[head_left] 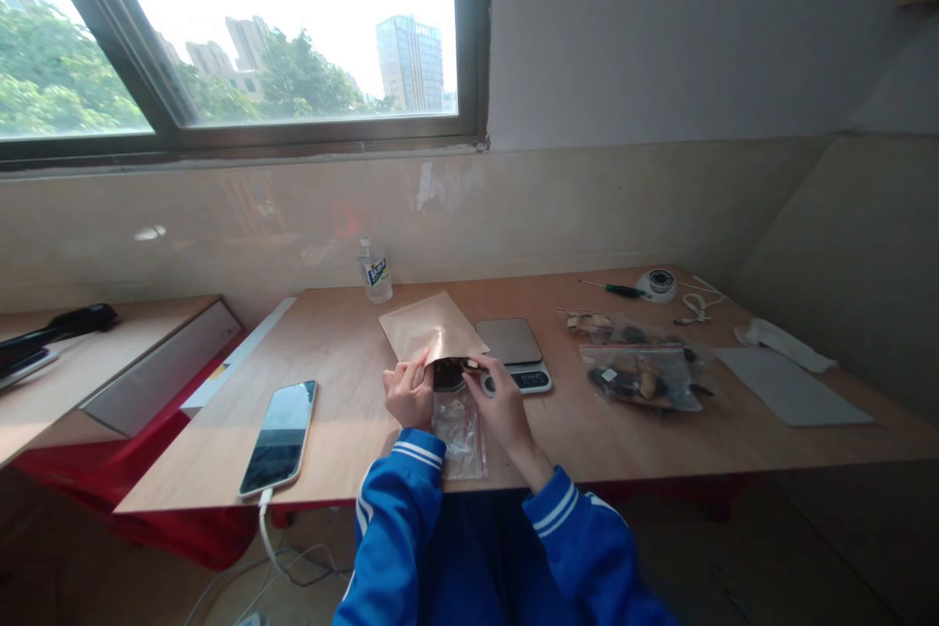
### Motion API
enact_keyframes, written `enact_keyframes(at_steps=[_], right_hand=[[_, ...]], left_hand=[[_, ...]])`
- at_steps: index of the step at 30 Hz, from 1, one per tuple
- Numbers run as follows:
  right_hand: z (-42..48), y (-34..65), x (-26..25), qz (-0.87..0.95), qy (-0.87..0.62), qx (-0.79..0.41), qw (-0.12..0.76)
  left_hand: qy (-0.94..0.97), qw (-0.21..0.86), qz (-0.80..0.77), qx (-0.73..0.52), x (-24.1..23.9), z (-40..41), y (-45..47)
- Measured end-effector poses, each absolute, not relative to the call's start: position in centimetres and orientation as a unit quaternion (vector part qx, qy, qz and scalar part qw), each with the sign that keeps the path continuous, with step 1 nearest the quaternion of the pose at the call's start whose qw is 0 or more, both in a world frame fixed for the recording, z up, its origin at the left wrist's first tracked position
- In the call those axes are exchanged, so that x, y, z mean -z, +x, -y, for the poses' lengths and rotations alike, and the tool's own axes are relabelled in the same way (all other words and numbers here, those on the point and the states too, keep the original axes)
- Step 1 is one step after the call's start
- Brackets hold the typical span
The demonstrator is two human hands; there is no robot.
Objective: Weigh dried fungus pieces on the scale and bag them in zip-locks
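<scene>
A brown kraft paper pouch (427, 326) lies on the table with its dark mouth spread toward me. My left hand (410, 394) is closed on the pouch's left edge near the mouth. At the right side of the mouth, my right hand (501, 401) pinches a small pale piece (470, 364); its kind is too small to make out. Below the mouth lies a clear zip bag (461, 440), partly between my wrists. Just behind my right hand is a kitchen scale (510, 342) with a steel plate and dark display. The pouch's inside is mostly in shadow.
Filled zip bags (646, 376) lie to the right, near a grey sheet (792, 384). A screwdriver (623, 290) and white dome camera (658, 285) sit behind them. A plugged-in phone (280, 437) lies left. A clear bottle (376, 272) stands at the back.
</scene>
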State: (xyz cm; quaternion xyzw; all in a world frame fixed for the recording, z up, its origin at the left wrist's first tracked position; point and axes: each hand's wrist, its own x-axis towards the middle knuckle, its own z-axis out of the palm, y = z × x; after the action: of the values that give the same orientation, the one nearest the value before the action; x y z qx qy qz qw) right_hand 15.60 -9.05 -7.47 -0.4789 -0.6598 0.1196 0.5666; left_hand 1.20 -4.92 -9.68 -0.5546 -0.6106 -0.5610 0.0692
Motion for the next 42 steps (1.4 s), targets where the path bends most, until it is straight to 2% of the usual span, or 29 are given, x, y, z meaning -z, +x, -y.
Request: enact_keyframes(at_steps=[4, 12, 22, 26, 32, 38, 42], right_hand=[[6.6, 19.5, 7.7, 0.583, -0.552, -0.049, 0.594], [1.1, 23.9, 9.4, 0.690, -0.593, -0.039, 0.414], [2.9, 24.7, 12.0, 0.699, -0.549, -0.054, 0.456], [3.1, 24.4, 11.6, 0.712, -0.568, -0.042, 0.410], [1.0, 24.6, 9.9, 0.696, -0.579, -0.012, 0.425], [-2.5, 23.7, 7.5, 0.674, -0.677, -0.040, 0.292], [-3.3, 22.9, 7.0, 0.670, -0.682, -0.058, 0.288]], left_hand=[[-0.552, 0.076, 0.605, 0.570, 9.8, 4.9, 1.2], [-0.557, 0.089, 0.600, 0.567, 9.9, 4.9, 1.1], [-0.556, 0.096, 0.601, 0.566, 10.2, 4.9, 1.0], [-0.556, 0.097, 0.600, 0.567, 10.2, 5.0, 1.0], [-0.557, 0.100, 0.600, 0.565, 10.1, 5.1, 1.1], [-0.551, 0.098, 0.599, 0.573, 10.0, 5.0, 1.1], [-0.554, 0.099, 0.603, 0.566, 10.1, 5.0, 1.1]])
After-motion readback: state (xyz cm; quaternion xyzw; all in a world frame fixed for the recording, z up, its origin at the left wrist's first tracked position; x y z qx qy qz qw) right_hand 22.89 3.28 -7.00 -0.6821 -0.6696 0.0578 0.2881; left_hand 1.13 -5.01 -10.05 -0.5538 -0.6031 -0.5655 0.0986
